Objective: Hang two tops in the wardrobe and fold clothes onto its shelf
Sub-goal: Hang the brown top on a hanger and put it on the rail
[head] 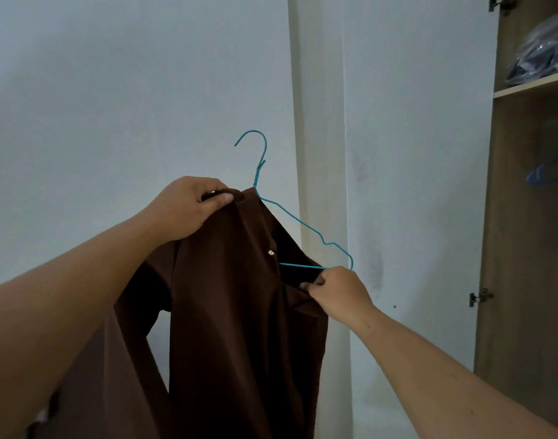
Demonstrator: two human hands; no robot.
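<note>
A dark brown top (233,312) hangs in front of me, partly threaded onto a teal wire hanger (306,224). The hanger's hook points up and left, and its right shoulder sticks out bare from the fabric. My left hand (189,205) grips the top's neckline just left of the hanger's twisted neck. My right hand (338,288) pinches the fabric's edge beside the hanger's right end and lower bar. The hanger's left half is hidden inside the top.
The open wardrobe (521,217) stands at the right edge, its door hinges showing. A bagged dark bundle (544,55) lies on its upper shelf (531,87). A blue hanger (547,174) hangs in the compartment below. A pale wall fills the background.
</note>
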